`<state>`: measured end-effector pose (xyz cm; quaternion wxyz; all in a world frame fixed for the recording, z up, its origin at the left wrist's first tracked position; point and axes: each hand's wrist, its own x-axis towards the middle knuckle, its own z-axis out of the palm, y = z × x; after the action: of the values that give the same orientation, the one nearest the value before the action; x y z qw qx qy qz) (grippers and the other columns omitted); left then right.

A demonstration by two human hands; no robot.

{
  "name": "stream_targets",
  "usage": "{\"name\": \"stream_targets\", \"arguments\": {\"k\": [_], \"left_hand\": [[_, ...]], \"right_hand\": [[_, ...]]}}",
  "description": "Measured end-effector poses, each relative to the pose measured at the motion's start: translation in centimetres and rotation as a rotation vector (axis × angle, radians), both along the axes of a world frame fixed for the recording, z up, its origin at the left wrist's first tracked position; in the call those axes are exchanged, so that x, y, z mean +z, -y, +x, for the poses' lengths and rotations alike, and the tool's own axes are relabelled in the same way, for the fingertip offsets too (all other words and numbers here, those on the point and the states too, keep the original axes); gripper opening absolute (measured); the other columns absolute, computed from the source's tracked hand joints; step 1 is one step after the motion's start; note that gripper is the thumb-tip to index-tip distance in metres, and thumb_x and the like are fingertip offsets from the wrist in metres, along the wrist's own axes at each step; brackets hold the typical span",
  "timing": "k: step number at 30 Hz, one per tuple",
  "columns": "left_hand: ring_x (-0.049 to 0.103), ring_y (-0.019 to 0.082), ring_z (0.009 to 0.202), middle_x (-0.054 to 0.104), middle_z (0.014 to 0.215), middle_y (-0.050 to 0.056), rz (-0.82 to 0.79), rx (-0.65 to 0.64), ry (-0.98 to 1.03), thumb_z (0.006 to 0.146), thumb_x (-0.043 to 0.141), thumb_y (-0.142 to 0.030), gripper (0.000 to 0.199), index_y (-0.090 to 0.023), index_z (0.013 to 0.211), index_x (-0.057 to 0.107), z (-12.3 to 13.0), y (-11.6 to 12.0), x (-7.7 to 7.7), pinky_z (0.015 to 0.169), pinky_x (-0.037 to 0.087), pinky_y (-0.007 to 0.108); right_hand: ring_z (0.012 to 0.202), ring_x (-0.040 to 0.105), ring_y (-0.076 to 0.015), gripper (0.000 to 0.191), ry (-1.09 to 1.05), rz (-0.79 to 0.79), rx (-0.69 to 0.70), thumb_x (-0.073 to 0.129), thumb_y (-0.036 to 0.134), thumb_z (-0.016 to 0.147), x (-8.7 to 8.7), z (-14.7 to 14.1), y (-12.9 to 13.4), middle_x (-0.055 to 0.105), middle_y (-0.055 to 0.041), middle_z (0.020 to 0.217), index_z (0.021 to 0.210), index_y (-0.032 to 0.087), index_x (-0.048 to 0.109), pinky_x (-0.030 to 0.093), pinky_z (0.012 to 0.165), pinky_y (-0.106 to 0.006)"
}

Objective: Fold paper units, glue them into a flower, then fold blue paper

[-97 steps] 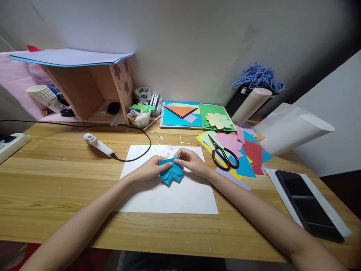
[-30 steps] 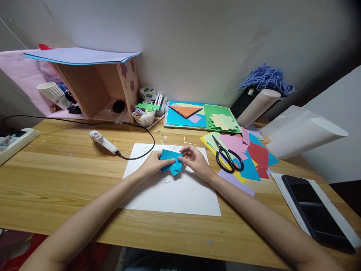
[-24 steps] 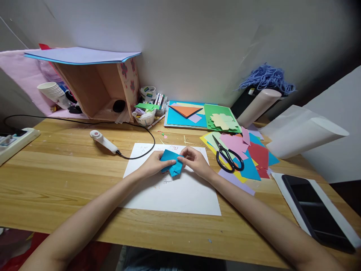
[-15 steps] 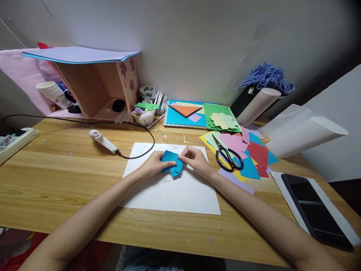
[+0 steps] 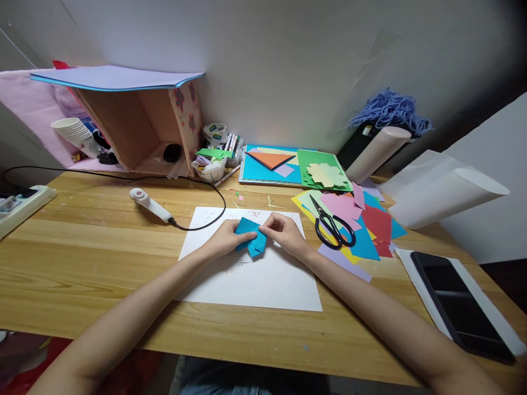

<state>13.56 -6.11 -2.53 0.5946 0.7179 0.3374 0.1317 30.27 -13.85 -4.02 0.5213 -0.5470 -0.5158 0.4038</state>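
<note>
A folded piece of blue paper (image 5: 256, 248) is held between both hands, over a white sheet (image 5: 263, 291) lying on the wooden table. My left hand (image 5: 226, 238) grips its left side, thumb on top and the other fingers mostly hidden behind. At its upper right edge, my right hand (image 5: 284, 231) pinches the paper between thumb and forefinger. The lower part of the folded paper shows creases and a small flap. Black-handled scissors (image 5: 331, 224) lie right of the hands, on loose coloured paper (image 5: 341, 206).
A white corded device (image 5: 150, 206) lies left of the sheet, its black cable crossing the sheet's corner. Behind stand an open box (image 5: 123, 126) and a tub of scraps (image 5: 209, 171). Stacked coloured paper (image 5: 272, 173) lies at the back. A black phone-like slab (image 5: 459, 304) is at right.
The hands and blue paper stay almost in place; the paper's upper edge looks tilted slightly. The whole view has shifted a little.
</note>
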Motion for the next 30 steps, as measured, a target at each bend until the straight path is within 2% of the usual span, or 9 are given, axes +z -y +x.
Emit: {"name": "stream_targets", "arguments": {"k": [4, 7, 10, 12, 17, 21, 27, 30], "left_hand": [[0.043, 0.008, 0.044, 0.052, 0.055, -0.001, -0.07, 0.042, 0.055, 0.069, 0.063, -0.043, 0.031, -0.013, 0.066, 0.054, 0.1, 0.1, -0.4, 0.042, 0.031, 0.021], [0.044, 0.009, 0.042, 0.054, 0.055, 0.0, -0.137, 0.103, 0.104, 0.07, 0.062, -0.043, 0.031, -0.013, 0.071, 0.055, 0.1, 0.2, -0.1, 0.039, 0.032, 0.021], [0.042, 0.008, 0.039, 0.052, 0.051, -0.001, -0.164, 0.135, 0.14, 0.07, 0.062, -0.045, 0.032, -0.013, 0.068, 0.053, 0.1, 0.4, 0.4, 0.037, 0.031, 0.022], [0.042, 0.008, 0.039, 0.05, 0.049, -0.001, -0.135, 0.143, 0.145, 0.069, 0.063, -0.045, 0.033, -0.014, 0.064, 0.052, 0.1, 0.6, 0.5, 0.037, 0.031, 0.021], [0.041, 0.008, 0.041, 0.051, 0.051, 0.0, -0.055, 0.119, 0.124, 0.069, 0.063, -0.046, 0.035, -0.013, 0.063, 0.052, 0.3, 0.7, 0.4, 0.039, 0.031, 0.021], [0.041, 0.008, 0.04, 0.049, 0.049, -0.001, -0.069, 0.105, 0.117, 0.069, 0.062, -0.047, 0.036, -0.014, 0.063, 0.051, 0.3, 0.7, 0.5, 0.039, 0.03, 0.021], [0.04, 0.007, 0.041, 0.048, 0.051, -0.001, -0.076, 0.101, 0.123, 0.067, 0.064, -0.048, 0.037, -0.013, 0.062, 0.05, 0.3, 0.7, 0.5, 0.039, 0.03, 0.021], [0.041, 0.007, 0.042, 0.049, 0.051, -0.001, -0.073, 0.096, 0.113, 0.068, 0.063, -0.047, 0.036, -0.013, 0.063, 0.052, 0.3, 0.8, 0.5, 0.039, 0.03, 0.021]], "right_hand": [[0.056, 0.05, -0.0108, 0.03, -0.075, -0.018, -0.018, 0.065, 0.044, 0.07, 0.2, 0.0, -0.2, 0.051, 0.0033, 0.062, 0.072, 0.019, 0.05, 0.041, 0.052, -0.024], [0.052, 0.051, -0.0106, 0.032, -0.127, -0.097, 0.066, 0.063, 0.047, 0.071, 0.5, 0.2, -0.3, 0.052, 0.0041, 0.06, 0.081, 0.019, 0.05, 0.04, 0.049, -0.023], [0.05, 0.047, -0.0097, 0.034, -0.043, -0.136, 0.196, 0.064, 0.048, 0.07, 0.6, 0.4, -0.3, 0.052, 0.0032, 0.057, 0.07, 0.017, 0.05, 0.036, 0.048, -0.022], [0.051, 0.045, -0.0092, 0.036, 0.012, -0.128, 0.222, 0.064, 0.049, 0.07, 0.6, 0.5, -0.2, 0.05, 0.0029, 0.056, 0.063, 0.017, 0.049, 0.033, 0.048, -0.022], [0.049, 0.042, -0.0089, 0.04, 0.019, -0.107, 0.194, 0.055, 0.052, 0.077, 0.8, 0.3, -0.1, 0.045, 0.0039, 0.053, 0.058, 0.017, 0.047, 0.031, 0.048, -0.022], [0.047, 0.041, -0.0096, 0.045, -0.002, -0.102, 0.176, 0.044, 0.052, 0.083, 1.0, 0.1, 0.1, 0.046, 0.0028, 0.05, 0.055, 0.017, 0.047, 0.031, 0.049, -0.023], [0.05, 0.043, -0.0092, 0.038, -0.024, -0.09, 0.156, 0.055, 0.051, 0.078, 1.0, 0.0, 0.2, 0.044, 0.0046, 0.054, 0.061, 0.018, 0.046, 0.032, 0.048, -0.022], [0.048, 0.043, -0.0092, 0.042, -0.022, -0.092, 0.14, 0.048, 0.053, 0.081, 0.8, 0.1, 0.2, 0.045, 0.0036, 0.051, 0.058, 0.018, 0.046, 0.032, 0.048, -0.022]]}}
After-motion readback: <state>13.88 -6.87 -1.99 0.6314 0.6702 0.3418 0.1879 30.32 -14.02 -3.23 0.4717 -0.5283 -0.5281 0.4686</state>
